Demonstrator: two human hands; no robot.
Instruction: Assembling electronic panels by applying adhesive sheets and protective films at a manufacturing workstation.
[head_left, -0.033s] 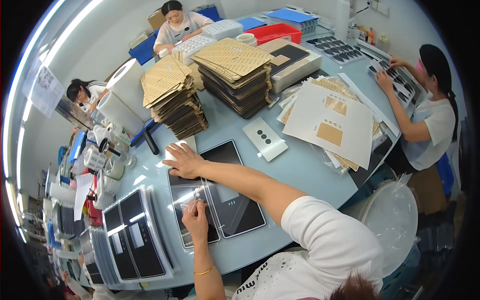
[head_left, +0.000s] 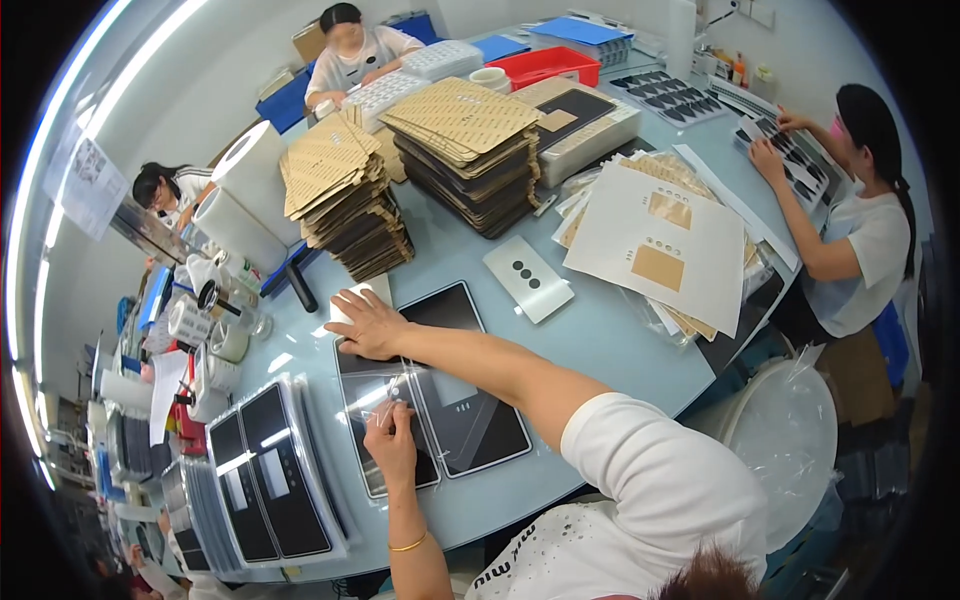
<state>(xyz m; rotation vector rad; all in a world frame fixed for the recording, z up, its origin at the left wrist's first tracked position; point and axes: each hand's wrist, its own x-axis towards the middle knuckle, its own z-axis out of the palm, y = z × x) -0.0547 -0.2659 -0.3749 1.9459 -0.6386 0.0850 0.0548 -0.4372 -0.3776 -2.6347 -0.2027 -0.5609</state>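
Two black panels with pale borders lie side by side before me, a left panel [head_left: 361, 374] and a right panel [head_left: 480, 420]. Clear film [head_left: 372, 390] covers part of the left one, creased and shiny. Over it, my left hand [head_left: 392, 440] is closed, thumb and fingers pinching the film. My right hand [head_left: 368, 326] lies with fingers spread at the left panel's far end, over a white piece [head_left: 347, 305] whose kind is partly hidden. My right forearm crosses above the right panel. A cream sheet [head_left: 380, 289] shows just past the fingers.
At left stands a stack of film-wrapped black panels [head_left: 262, 480]. Beyond are brown paper-backed stacks [head_left: 345, 190] [head_left: 465, 150], white rolls [head_left: 240, 232] and a black-handled tool [head_left: 300, 285]. A white plate with black dots [head_left: 528, 280] and loose sheets [head_left: 650, 240] lie right. Co-workers sit around the table.
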